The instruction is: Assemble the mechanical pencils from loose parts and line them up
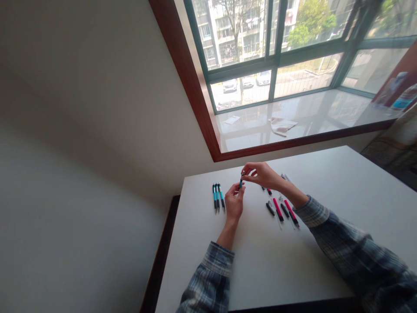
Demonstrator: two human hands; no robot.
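Between my two hands a teal and black pen [241, 183] is held upright above the table. My left hand [234, 203] pinches its lower part with the fingertips. My right hand [260, 174] has its thumb and fingers closed at the dark top end. Left of my hands, three teal and black pens [218, 198] lie side by side. Under and beside my right forearm lie pink pen barrels [278, 209], short black pen parts [270, 209] and thin pale refills; my wrist partly hides several of them.
The white table [260, 261] meets the wall below a window with a red-brown frame [213, 143]. A crumpled cloth [282, 126] and a sheet of paper [232, 120] lie on the sill. Plastic bottles [404, 99] stand at its far right.
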